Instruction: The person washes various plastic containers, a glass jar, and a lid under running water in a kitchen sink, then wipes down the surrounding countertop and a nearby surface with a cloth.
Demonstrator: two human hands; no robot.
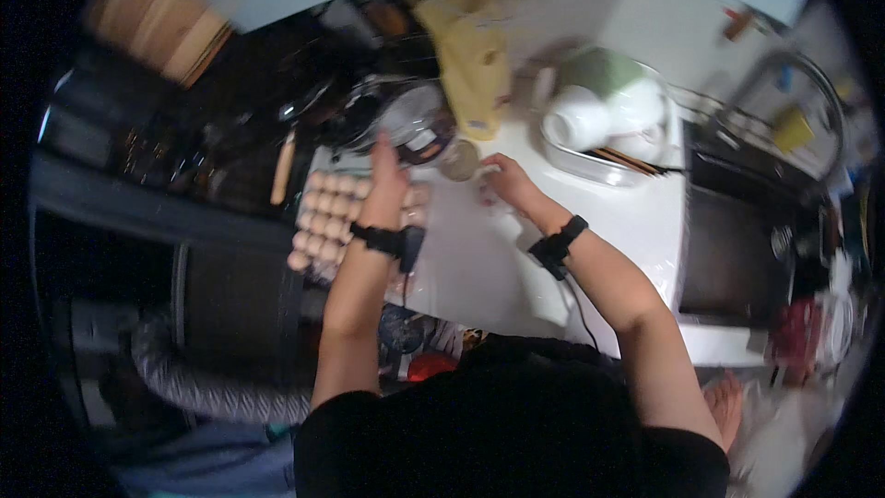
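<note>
My left hand [391,169] reaches over the far part of a tray of eggs [328,211], fingers extended. Its fingertips are beside a clear, rounded container or lid [415,114]; blur hides whether they touch it. A dark round container with a pale label [423,145] lies just right of those fingers. My right hand [510,183] is above the white counter [477,270] with its fingers curled. Whether something small and pale is pinched in it cannot be made out. Close to its fingertips is a round brownish-grey lid or disc [460,159].
A metal basin [608,176] at right holds white bowls [577,117], a green item and chopsticks [626,160]. Beyond it is a dark sink [736,256]. Yellow patterned cloth or plastic [477,69] lies at the back. A wooden-handled utensil [283,169] is left of the eggs.
</note>
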